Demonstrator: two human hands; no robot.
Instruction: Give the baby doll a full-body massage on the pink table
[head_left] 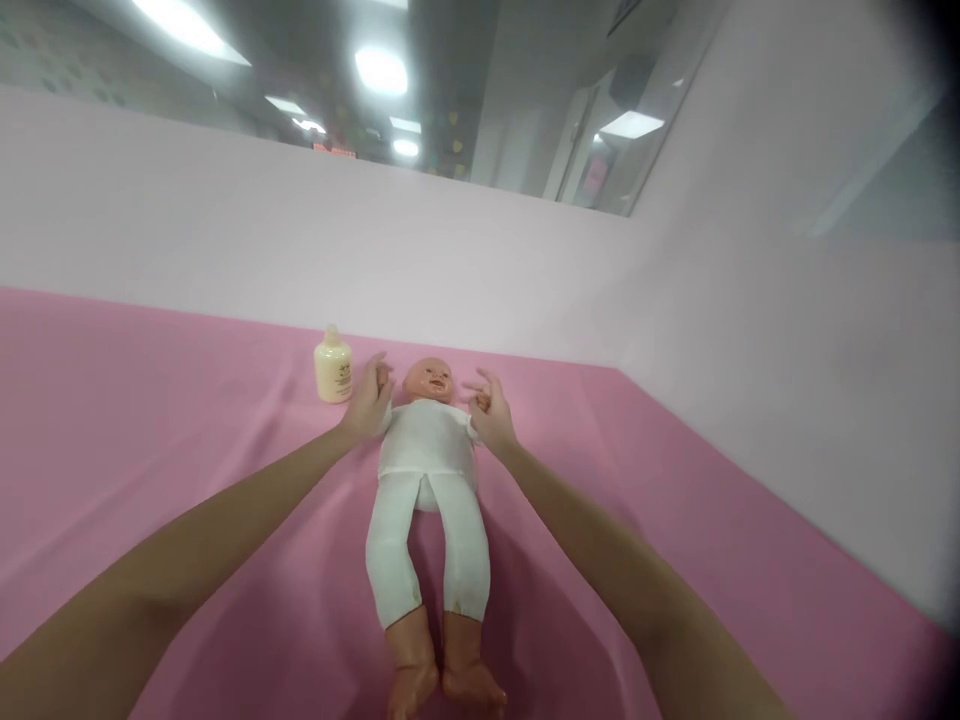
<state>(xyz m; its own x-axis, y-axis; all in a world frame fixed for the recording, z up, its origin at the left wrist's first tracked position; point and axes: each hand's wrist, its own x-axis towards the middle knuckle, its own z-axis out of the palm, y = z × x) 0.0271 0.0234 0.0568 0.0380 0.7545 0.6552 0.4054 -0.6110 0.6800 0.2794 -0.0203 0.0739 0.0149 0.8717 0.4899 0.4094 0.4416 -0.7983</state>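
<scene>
Head view: doll (429,440) lies face-up mid pink tabletop (150,420), left hand (367,402) grasping its one wrist, right hand (491,412) the other; left hand sits near lotion bottle (334,365), could likely knock it over; doll's hands hidden, bottle label unreadable.

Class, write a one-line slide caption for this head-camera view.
Left hand and right hand hold a doll's hands on pink cloth, lotion bottle beside.
</scene>
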